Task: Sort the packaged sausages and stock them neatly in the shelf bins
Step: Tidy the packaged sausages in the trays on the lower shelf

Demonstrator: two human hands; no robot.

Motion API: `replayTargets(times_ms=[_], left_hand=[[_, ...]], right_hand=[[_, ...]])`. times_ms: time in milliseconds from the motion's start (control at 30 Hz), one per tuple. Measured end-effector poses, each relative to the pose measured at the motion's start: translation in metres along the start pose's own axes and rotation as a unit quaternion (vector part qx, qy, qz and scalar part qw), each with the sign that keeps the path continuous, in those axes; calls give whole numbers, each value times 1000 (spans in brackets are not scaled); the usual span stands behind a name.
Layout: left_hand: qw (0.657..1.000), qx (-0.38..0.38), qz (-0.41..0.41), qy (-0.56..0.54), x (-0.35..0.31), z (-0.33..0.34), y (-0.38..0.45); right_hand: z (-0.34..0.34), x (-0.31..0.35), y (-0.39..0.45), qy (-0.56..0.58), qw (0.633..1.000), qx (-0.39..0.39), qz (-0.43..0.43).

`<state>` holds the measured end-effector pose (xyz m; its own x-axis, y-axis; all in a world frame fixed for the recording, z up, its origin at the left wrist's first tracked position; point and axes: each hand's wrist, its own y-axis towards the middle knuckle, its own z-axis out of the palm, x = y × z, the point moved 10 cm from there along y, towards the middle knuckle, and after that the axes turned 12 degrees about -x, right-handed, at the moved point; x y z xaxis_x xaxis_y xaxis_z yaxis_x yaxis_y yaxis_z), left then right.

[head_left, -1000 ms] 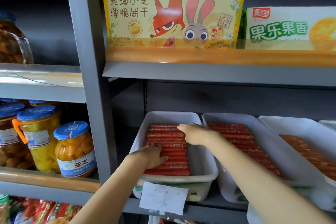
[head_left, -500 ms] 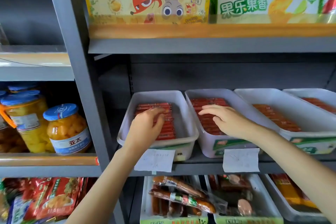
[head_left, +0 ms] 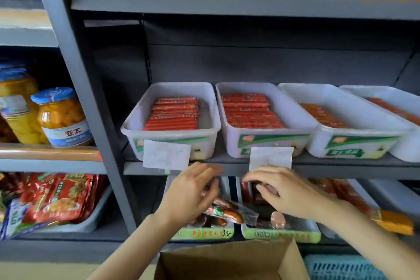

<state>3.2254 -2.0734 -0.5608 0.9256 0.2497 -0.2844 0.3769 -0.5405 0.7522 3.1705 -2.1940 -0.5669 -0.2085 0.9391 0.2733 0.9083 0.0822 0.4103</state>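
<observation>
- While both hands work at the lower shelf, the left hand (head_left: 191,191) reaches into the lower left bin (head_left: 204,234) with fingers loosely curved; whether it holds a pack cannot be told (motion blur hides the fingertips).
- Right hand (head_left: 284,191): fingers bent down over the lower right bin (head_left: 281,233), touching dark sausage packs; a firm grasp cannot be confirmed.
- Loose packaged sausages (head_left: 227,212) lie askew across the 2 lower bins, one clear-wrapped pack bridging the gap between them.
- Upper shelf, just above the hands: upper left bin (head_left: 170,136) and upper right bin (head_left: 261,141) hold red sausage sticks (head_left: 173,113) in flat, aligned rows; 2 further bins to the right also hold rows.
- Cardboard box (head_left: 227,261) stands open below the hands, contents hidden.
- Judgement: upper row appears finished; lower bins remain to be sorted and straightened.
</observation>
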Motion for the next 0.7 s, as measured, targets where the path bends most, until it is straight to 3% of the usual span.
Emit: replayTargets(times_ms=[100, 300, 467, 700], left_hand=[[996, 53, -67, 35, 27, 40, -41], [965, 90, -230, 92, 95, 78, -122], [934, 164, -269, 169, 121, 90, -163], [890, 231, -327, 219, 146, 122, -177]], right_hand=[[52, -29, -18, 17, 997, 58, 53], [157, -59, -34, 49, 989, 101, 94], [235, -93, -28, 1, 974, 173, 146], [259, -120, -7, -45, 975, 142, 162]])
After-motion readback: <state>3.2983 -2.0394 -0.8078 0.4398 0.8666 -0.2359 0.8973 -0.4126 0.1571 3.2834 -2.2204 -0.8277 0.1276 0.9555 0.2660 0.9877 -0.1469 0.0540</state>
